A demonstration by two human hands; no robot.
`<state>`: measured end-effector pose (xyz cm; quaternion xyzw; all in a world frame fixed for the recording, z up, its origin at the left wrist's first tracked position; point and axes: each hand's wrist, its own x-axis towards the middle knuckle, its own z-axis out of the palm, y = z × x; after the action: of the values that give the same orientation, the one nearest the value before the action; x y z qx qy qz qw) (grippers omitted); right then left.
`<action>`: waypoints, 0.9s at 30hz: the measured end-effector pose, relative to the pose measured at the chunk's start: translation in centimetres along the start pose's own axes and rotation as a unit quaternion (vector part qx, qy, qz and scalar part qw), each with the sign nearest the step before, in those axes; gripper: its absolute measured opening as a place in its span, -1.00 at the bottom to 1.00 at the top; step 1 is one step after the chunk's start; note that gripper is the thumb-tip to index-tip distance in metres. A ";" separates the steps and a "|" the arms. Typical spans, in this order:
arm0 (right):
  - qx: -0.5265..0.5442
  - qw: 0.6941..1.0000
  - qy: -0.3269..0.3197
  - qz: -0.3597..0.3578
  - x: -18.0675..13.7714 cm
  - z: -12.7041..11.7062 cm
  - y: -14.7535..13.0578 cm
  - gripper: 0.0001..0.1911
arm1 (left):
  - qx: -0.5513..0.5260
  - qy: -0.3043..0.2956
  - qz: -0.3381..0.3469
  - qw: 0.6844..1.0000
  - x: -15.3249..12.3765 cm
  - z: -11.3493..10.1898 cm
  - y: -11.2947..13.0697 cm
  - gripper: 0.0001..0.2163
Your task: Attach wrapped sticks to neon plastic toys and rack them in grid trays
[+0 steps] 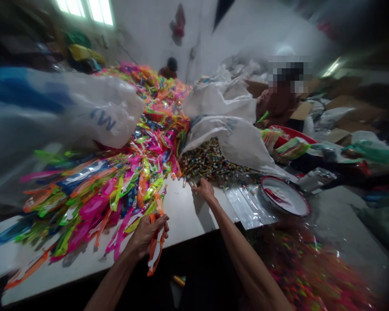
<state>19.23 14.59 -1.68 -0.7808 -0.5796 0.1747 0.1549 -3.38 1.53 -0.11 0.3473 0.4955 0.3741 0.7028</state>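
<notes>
My left hand [149,231] is closed around an orange plastic piece [155,252] with a white part inside, held upright just over the table's front edge. It looks like a long, thin plastic toy; its exact kind is unclear. My right hand [205,190] reaches to the near edge of a heap of small battery-like cylinders [214,160]. Its fingers are pinched together at one small cylinder [193,185]. Left of both hands spreads a big pile of similar bright plastic pieces [97,194] in pink, orange, yellow-green and blue.
White table [188,220] beneath. Clear plastic bags [249,207] and a white red-rimmed dish [287,196] lie to the right. White sacks [233,138] stand behind the cylinders; a large sack [116,108] is at left. Two people [280,101] sit farther back. Bagged colourful pieces [314,268] lie lower right.
</notes>
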 end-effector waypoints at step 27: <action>0.515 0.742 -0.405 -0.143 -13.0 -4.0 -2.0 -0.78 | 0.152 -0.108 0.015 0.982 -3.5 1.7 1.5 -0.76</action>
<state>15.87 2.56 3.98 -0.3459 -0.5137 0.7224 0.3076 -2.87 -0.99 3.17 0.4957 0.4624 0.2649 0.6858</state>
